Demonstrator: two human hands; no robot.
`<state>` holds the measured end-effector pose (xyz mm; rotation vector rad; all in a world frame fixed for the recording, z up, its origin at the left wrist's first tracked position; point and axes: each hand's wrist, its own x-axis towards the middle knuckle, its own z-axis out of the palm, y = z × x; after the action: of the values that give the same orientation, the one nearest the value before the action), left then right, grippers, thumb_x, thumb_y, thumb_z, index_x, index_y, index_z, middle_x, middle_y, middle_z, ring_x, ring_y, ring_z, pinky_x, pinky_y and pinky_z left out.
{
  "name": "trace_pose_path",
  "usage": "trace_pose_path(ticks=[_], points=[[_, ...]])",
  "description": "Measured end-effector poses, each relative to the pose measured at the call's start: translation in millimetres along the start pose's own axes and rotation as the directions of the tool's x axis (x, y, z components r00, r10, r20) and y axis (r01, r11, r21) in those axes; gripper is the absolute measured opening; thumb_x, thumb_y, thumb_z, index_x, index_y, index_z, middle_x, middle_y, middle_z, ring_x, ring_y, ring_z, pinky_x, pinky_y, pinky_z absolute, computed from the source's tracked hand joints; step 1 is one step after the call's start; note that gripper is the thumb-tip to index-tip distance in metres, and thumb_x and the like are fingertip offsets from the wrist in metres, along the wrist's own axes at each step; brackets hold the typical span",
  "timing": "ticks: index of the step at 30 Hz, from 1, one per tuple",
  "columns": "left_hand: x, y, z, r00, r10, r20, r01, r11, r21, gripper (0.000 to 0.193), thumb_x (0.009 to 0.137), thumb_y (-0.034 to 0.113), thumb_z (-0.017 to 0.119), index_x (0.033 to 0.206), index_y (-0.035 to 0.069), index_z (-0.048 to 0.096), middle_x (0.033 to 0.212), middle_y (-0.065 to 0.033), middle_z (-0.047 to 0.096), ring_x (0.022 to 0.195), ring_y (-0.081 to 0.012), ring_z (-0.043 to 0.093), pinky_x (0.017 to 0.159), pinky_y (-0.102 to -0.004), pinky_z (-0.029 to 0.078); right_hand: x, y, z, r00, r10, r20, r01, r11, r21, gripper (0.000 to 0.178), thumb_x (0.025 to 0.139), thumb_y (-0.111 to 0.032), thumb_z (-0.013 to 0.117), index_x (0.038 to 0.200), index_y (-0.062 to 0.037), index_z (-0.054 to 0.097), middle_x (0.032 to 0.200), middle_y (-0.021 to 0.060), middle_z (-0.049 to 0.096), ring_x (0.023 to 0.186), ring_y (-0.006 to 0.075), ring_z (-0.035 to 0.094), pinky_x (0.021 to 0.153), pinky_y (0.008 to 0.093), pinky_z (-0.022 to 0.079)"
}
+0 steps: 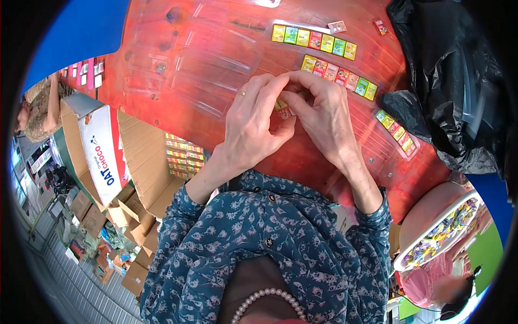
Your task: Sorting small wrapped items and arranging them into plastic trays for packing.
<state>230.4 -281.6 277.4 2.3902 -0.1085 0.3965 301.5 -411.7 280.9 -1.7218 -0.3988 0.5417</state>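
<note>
My left hand (251, 116) and my right hand (326, 110) meet over the red table (178, 102), fingertips pinched together. Between them shows part of a small yellow packet (280, 105), mostly hidden by my fingers. Just beyond my right hand lies a clear tray (340, 75) with a row of small yellow, red and green packets. A similar filled row (314, 41) lies farther off. To the right of my right hand, a third filled tray (397, 132) rests at a slant. Several unfilled clear plastic trays (216, 62) overlap left of my hands.
Two loose packets, one pale (337, 26) and one red (380, 27), lie at the far side. A black plastic bag (453, 70) covers the right edge. An open carton (143, 156) stands left, beside stacked rows of packets (184, 156). A bowl (431, 208) holds wrapped pieces near a person in pink (423, 283).
</note>
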Motion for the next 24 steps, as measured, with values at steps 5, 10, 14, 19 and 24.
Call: trace_pose_path(ticks=[5, 10, 14, 19, 24], points=[[-3.6, -2.1, -2.1, 0.999, -0.04, -0.028, 0.039, 0.999, -0.033, 0.062, 0.06, 0.0, 0.071, 0.119, 0.003, 0.052, 0.103, -0.0154, 0.055, 0.093, -0.0328, 0.057, 0.079, -0.0383, 0.05, 2.6, 1.2, 3.7, 0.979, -0.201, -0.019, 0.196, 0.971, -0.136, 0.012, 0.079, -0.001, 0.062, 0.089, 0.0049, 0.061, 0.074, 0.0199, 0.063, 0.067, 0.0308, 0.065, 0.058, 0.036, 0.049], [-3.1, 1.1, -5.9, 0.993, -0.08, -0.083, 0.079, 0.997, -0.018, 0.062, 0.062, 0.001, 0.073, 0.119, 0.002, 0.051, 0.102, -0.0157, 0.055, 0.09, -0.0319, 0.059, 0.074, -0.0366, 0.051, -2.5, -5.2, -7.8, 0.997, 0.025, 0.074, -0.026, 1.0, 0.012, 0.015, 0.081, -0.003, 0.062, 0.093, 0.0066, 0.062, 0.077, 0.019, 0.065, 0.069, 0.0265, 0.066, 0.06, 0.0327, 0.051], [-3.0, 5.9, -7.6, 0.992, -0.095, -0.082, 0.093, 0.995, -0.027, 0.061, 0.061, 0.001, 0.075, 0.118, 0.002, 0.053, 0.103, -0.0151, 0.055, 0.089, -0.0312, 0.059, 0.073, -0.036, 0.052, -1.0, -7.5, -10.1, 0.988, 0.093, 0.12, -0.098, 0.995, 0.036, 0.016, 0.079, -0.002, 0.062, 0.093, 0.0064, 0.064, 0.077, 0.0183, 0.067, 0.07, 0.0241, 0.067, 0.063, 0.0312, 0.052], [-2.0, 1.9, -15.6, 0.945, -0.324, 0.047, 0.319, 0.876, -0.363, 0.036, 0.071, -0.003, 0.071, 0.106, 0.0, 0.061, 0.1, -0.0123, 0.058, 0.087, -0.0226, 0.061, 0.074, -0.0297, 0.051, 7.5, -7.0, -22.7, 0.977, -0.103, 0.187, 0.144, 0.964, -0.224, 0.017, 0.075, -0.002, 0.06, 0.09, 0.0056, 0.065, 0.079, 0.0209, 0.064, 0.077, 0.0354, 0.063, 0.071, 0.0383, 0.05], [-3.6, -2.2, -18.1, 0.896, -0.425, 0.129, 0.433, 0.77, -0.469, 0.022, 0.077, -0.007, 0.064, 0.099, -0.001, 0.062, 0.096, -0.0091, 0.058, 0.084, -0.0152, 0.06, 0.072, -0.0244, 0.049, 15.8, 0.9, -24.4, 0.942, -0.114, 0.316, 0.195, 0.951, -0.239, 0.014, 0.077, -0.003, 0.06, 0.087, 0.0043, 0.064, 0.082, 0.0193, 0.063, 0.079, 0.0357, 0.061, 0.071, 0.0407, 0.048]])
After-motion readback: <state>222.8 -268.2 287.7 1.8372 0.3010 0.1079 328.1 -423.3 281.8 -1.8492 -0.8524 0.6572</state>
